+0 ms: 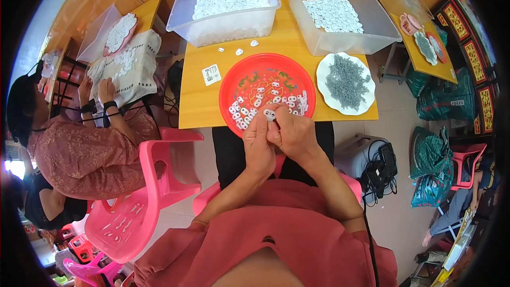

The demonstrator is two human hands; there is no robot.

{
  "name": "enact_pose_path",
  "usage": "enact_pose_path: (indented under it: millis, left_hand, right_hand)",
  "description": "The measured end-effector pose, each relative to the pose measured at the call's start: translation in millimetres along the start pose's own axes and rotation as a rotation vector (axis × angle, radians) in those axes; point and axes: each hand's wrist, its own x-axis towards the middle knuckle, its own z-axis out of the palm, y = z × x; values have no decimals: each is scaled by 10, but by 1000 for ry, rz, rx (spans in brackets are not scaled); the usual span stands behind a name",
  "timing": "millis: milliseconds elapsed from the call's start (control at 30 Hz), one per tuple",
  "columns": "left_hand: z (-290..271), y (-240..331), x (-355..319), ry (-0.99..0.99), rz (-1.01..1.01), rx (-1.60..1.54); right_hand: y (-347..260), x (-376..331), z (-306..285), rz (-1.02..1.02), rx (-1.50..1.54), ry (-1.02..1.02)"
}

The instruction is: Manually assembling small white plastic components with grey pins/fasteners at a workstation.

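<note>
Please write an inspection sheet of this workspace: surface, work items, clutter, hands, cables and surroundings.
Surface: wooden table, small.
Work items: small white part held between both hands; red plate with more white parts; white plate of grey pieces; two clear bins of white parts.
Clutter: label card; three loose parts.
Hands: left hand and right hand pinch the part together.
Cables: black cable bundle on the floor, right.
Surroundings: pink chair; another person at the left table.

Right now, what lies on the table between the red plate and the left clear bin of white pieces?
In the head view, three small white pieces lie loose on bare wooden table between the red plate and the left clear bin.
</note>
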Motion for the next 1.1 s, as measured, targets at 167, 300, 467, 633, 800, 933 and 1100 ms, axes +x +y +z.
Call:
enact_pose_path:
  millis: [167,300,467,633,800,933,1100]
  left_hand:
    - [-58,-24,-40,-73,-9,-23]
    - [32,4,-61,-44,6,-14]
    - [-105,-25,-205,21,-76,-61]
    - [-156,71,-309,78,-60,107]
    - [-203,213,-324,23,-82,94]
    - [-285,349,-226,-26,-64,225]
    - [-68,661,22,-151,-151,430]
  right_hand:
    - [-48,-35,-32,8,11,40]
    - [-73,-59,-59,-1,-25,45]
    - [-204,-160,-58,7,-24,41]
    - [-429,-213,-4,125,33,49]
    - [-391,-389,-54,66,108,33]
    - [-358,-679,-143,15,124,52]
    - [-249,-836,-211,-70,139,30]
